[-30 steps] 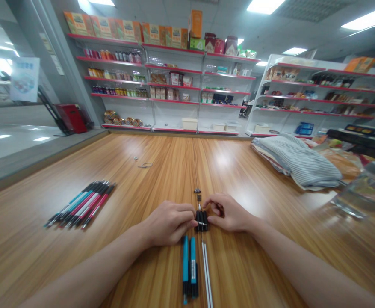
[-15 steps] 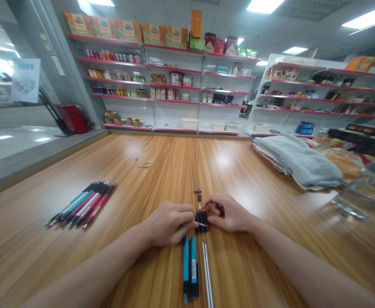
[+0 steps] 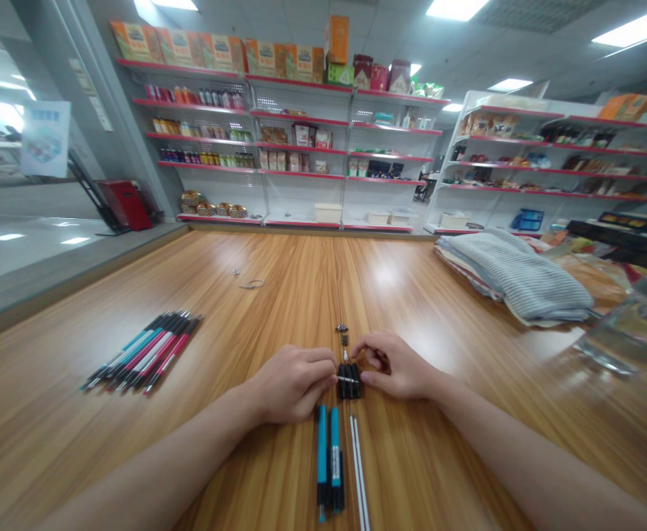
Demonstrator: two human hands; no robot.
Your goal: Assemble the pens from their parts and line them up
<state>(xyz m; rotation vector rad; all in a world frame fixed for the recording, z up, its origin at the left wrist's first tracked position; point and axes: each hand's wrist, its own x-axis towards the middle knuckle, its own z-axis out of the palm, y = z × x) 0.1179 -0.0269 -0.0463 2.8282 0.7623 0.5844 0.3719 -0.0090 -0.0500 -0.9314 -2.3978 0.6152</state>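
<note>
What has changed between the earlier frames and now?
The left hand has shifted the small slim piece slightly forward over the black tubes. Nothing was visibly taken hold of or let go. The right hand, blue pen parts and white rods stayed essentially in place.

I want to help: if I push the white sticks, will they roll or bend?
The white sticks would probably roll, since they look slender and rod-like. They're likely light, being so thin, and perhaps fairly stiff, because they lie straight.

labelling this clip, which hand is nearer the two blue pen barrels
Left. The left hand is just beyond the blue pen barrels and to their left; the right hand is farther off, beyond them to the right.
</note>
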